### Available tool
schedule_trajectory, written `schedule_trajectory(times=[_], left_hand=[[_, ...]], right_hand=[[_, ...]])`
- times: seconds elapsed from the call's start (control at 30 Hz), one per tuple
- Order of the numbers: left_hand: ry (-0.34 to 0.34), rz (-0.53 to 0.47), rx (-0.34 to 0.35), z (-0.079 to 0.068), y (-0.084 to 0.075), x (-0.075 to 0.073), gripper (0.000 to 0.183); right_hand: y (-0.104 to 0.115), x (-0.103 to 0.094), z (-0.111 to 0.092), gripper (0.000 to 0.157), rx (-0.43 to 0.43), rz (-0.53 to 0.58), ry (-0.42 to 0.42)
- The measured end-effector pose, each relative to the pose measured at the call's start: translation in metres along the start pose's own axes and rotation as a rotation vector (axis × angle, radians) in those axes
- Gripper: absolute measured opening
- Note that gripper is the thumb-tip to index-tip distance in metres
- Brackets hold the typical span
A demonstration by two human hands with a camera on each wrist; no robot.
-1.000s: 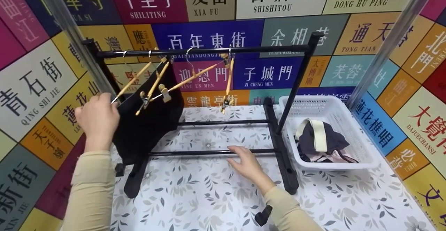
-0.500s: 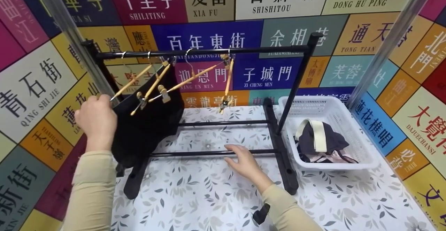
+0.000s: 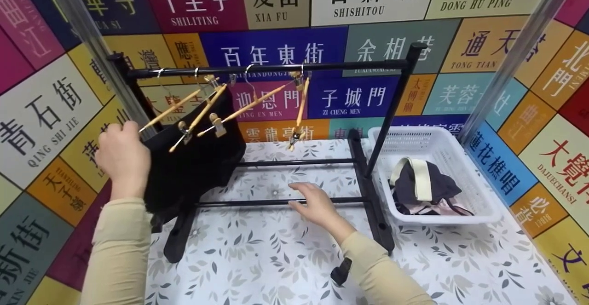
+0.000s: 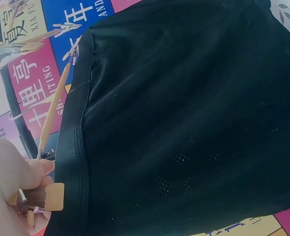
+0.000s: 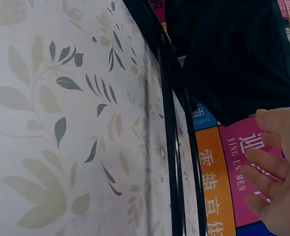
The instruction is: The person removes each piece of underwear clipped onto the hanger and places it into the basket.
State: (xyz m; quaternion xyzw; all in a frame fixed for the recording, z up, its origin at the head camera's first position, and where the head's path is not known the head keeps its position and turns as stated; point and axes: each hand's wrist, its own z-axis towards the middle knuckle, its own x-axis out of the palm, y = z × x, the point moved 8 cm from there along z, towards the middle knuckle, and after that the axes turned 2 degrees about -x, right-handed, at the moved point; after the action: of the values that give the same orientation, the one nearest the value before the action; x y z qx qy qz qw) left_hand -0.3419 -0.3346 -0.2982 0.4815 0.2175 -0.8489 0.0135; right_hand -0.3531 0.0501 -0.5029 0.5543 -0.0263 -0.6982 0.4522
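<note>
My left hand (image 3: 123,158) grips the near end of a wooden clip hanger (image 3: 170,110), its fingers around the clip (image 4: 55,196) there. From this hanger hangs a black garment (image 3: 193,158) with a wide waistband (image 4: 78,132); the far clip (image 4: 72,53) is at the waistband's other corner. The hanger's hook is over the top bar (image 3: 349,66) of a black rack. My right hand (image 3: 315,205) hovers near the rack's lower front bar, its fingers relaxed and holding nothing, as the right wrist view (image 5: 277,172) also shows.
Several other clip hangers, including a slanted hanger (image 3: 253,105), hang along the bar to the right. A white basket (image 3: 483,204) at the right holds dark and pink clothing (image 3: 425,181). The rack's feet (image 3: 379,227) stand on a leaf-patterned tabletop (image 3: 257,259).
My left hand has moved slightly left, bringing the hanger's near end and the black garment with it. My right hand has drifted a little left and up.
</note>
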Motion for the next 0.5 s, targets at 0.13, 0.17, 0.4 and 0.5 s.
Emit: schedule_trajectory(times=[0.13,0.17,0.4,0.5], left_hand=[[-0.007,-0.008,-0.010,-0.001,0.005,0.001,0.023],[-0.017,-0.011,-0.011,-0.001,0.006,0.000,0.024],[-0.048,-0.035,-0.031,0.002,0.013,-0.001,0.030],[-0.072,-0.048,-0.042,0.002,0.018,-0.004,0.031]], right_hand=[[0.006,0.002,0.008,0.045,-0.029,-0.017,0.021],[0.008,0.002,0.010,0.046,-0.031,-0.022,0.026],[0.017,0.001,0.021,0.045,-0.050,-0.027,0.031],[0.021,0.000,0.024,0.044,-0.049,-0.020,0.031]])
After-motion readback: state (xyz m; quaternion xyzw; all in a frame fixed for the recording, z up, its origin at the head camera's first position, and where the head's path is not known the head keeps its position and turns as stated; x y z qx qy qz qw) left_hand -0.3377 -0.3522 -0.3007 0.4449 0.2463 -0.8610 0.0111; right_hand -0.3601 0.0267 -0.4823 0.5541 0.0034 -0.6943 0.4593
